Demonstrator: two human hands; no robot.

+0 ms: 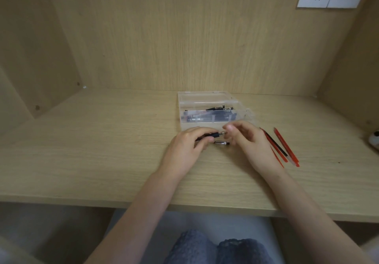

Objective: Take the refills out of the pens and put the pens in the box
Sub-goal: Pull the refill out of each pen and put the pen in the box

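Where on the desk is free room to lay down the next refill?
Free: the broad light wooden desk left of the clear plastic box and left hand; also the strip between the red and black refills and the small white object at the right edge. Crowded: in front of the box, around the right hand.

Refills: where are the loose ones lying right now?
Head view: the refills lie on the desk on the person's right, just outside the right hand, off the front right corner of the clear box.
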